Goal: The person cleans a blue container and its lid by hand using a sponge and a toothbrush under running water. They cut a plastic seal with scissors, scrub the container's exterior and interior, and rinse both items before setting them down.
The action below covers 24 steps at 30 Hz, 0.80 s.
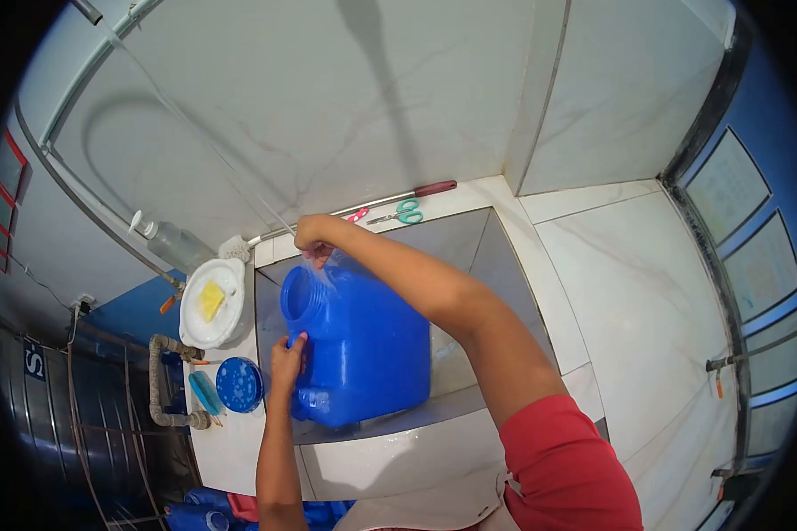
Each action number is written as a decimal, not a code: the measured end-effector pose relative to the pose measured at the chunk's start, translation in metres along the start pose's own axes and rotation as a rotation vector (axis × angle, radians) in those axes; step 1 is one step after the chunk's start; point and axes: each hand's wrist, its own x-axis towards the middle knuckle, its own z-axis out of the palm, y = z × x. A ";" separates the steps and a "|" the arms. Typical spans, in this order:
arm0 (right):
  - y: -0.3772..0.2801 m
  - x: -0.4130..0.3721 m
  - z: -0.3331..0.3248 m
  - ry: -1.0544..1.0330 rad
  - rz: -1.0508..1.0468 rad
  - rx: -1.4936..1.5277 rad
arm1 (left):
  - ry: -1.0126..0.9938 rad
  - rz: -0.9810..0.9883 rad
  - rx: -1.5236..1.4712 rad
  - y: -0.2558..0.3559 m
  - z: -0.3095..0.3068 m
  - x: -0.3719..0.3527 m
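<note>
A large blue jug (372,341) lies on its side in the sunken basin, its round open mouth facing left. My left hand (288,358) grips the jug by its edge below the mouth, thumb on top. Above the mouth, my right hand (314,237) is closed at the lower end of a thin clear hose or stream (212,146) that comes down from the upper left; which of the two it is, I cannot tell. Water splashes under the right fingers onto the jug.
Left of the basin are a white bowl (226,314) with a yellow sponge (211,300), a blue lid (239,385), a teal brush (205,392) and a clear pump bottle (177,246). Green-handled scissors (407,211) and a long-handled brush (434,188) lie along the back ledge.
</note>
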 end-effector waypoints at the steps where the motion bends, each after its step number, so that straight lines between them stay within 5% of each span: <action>1: -0.001 -0.002 -0.001 -0.017 0.004 0.007 | 0.020 -0.009 -0.051 0.005 0.002 0.005; 5: -0.010 -0.007 0.003 -0.084 0.053 0.107 | 0.014 0.097 0.140 0.027 0.009 0.024; 7: -0.017 -0.018 0.001 -0.101 0.079 0.166 | 0.063 0.661 0.541 0.031 0.015 0.044; 10: -0.018 -0.016 0.002 -0.092 0.070 0.288 | 0.090 0.760 0.783 0.045 0.025 0.071; 16: -0.012 -0.008 -0.002 -0.100 -0.004 0.391 | 0.166 1.062 0.646 0.008 0.057 0.131; 20: -0.009 -0.007 0.000 -0.079 0.003 0.281 | -0.017 1.052 0.600 0.053 0.033 0.079; 24: -0.010 -0.013 -0.001 -0.069 -0.058 0.112 | -0.075 0.813 0.933 0.082 0.020 0.034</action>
